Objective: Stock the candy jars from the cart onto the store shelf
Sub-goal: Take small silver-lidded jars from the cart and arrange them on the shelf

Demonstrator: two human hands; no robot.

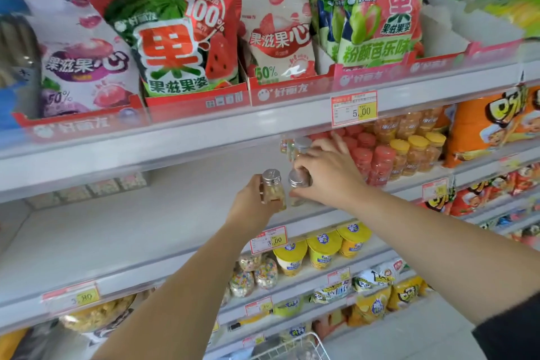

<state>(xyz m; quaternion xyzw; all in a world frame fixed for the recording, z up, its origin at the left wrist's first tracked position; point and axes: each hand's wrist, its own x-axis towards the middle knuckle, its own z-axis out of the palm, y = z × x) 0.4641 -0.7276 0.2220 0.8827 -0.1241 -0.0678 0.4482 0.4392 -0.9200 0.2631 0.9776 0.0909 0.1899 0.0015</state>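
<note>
A person stocks silver-capped candy jars on the white shelf (122,231) that runs beneath the 5.00 price tag (353,109), both bare arms reaching up from below the tag. Down and far left of the tag the shelf board lies bare, probably the room being filled.

Below and left of the tag, the left hand (251,206) wraps its fingers round the body of the first jar (273,190), keeping it upright with the cap uppermost. It looks held ready for setting down rather than already standing on the board.

Just below the tag, slightly to its left, the right hand (328,175) closes on the second jar (298,184), fingers draped over the cap and thumb low against the glass. That grip suits nudging the jar into line. Whether its base touches the board cannot be told.

A third jar (299,146), blurred, stands nearer the tag, behind those fingers, which suggests a row built from the back forward.

Below and right of the tag, red-capped jars (380,161) and yellow-capped jars (418,152) are packed close together, so the new stock appears to be joining its own kind.

Far beneath the tag, at the bottom edge, the white wire rim of the cart (298,346) shows. Its load is too blurred to read.
</note>
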